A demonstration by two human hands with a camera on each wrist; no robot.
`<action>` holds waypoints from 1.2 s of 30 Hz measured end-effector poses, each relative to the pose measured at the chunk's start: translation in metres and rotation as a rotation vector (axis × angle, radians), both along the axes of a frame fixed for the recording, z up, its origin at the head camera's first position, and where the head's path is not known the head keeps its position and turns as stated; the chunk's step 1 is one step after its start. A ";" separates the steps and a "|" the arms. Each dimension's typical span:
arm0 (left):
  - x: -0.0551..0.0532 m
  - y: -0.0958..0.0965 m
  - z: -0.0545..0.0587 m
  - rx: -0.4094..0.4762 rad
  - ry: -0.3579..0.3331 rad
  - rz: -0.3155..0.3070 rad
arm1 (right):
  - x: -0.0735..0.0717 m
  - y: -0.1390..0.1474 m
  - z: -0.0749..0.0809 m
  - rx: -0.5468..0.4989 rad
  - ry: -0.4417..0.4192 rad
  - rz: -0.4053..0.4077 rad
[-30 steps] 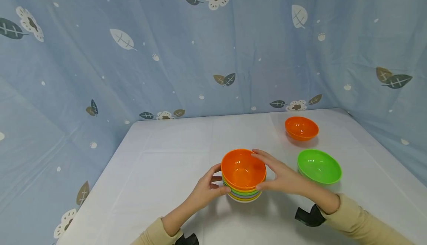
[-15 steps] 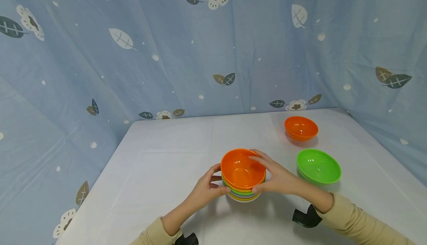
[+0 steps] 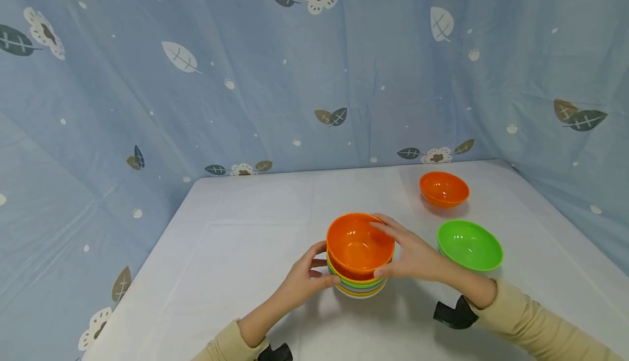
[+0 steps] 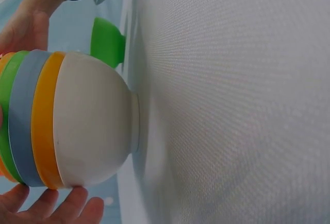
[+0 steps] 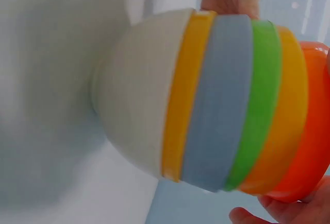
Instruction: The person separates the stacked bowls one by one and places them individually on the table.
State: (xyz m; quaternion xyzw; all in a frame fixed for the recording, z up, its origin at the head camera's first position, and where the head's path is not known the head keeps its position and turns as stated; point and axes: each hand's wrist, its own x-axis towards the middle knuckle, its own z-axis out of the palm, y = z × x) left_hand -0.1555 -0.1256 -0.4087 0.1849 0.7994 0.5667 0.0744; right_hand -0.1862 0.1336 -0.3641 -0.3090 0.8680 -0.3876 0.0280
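Note:
In the head view a nested stack of bowls stands on the white-covered table, with an orange bowl [image 3: 357,249] on top. My right hand [image 3: 413,254] grips the orange bowl by its right side, thumb at the front and fingers at the far rim. That bowl sits slightly raised and tilted in the stack. Around the left side of the stack, my left hand [image 3: 302,282] holds the lower bowls. Below the orange one, the right wrist view shows a yellow bowl [image 5: 283,116], a green bowl [image 5: 258,105], a grey-blue bowl [image 5: 219,100], another yellow rim [image 5: 188,95] and a white bowl [image 5: 139,90] at the bottom.
To the right stands a separate green bowl [image 3: 470,245], near my right forearm. Behind it, another orange bowl [image 3: 444,189] sits near the table's far right. A blue patterned curtain [image 3: 245,77] hangs along the back and sides of the white table [image 3: 260,213].
The top orange bowl has risen a little out of the stack, lifted by my right hand. My left hand has stayed in place on the lower bowls.

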 end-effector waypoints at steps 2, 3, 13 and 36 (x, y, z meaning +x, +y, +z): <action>0.000 0.000 0.000 0.003 0.004 -0.002 | -0.001 0.001 0.005 0.004 0.006 -0.009; 0.001 0.000 0.000 0.004 0.004 -0.003 | -0.002 0.001 0.007 0.005 0.008 -0.012; 0.001 0.001 0.002 0.003 0.019 -0.012 | -0.018 0.005 0.033 0.074 0.041 -0.070; 0.001 0.000 -0.001 -0.025 0.019 0.001 | -0.090 0.004 0.036 0.125 -0.048 -0.225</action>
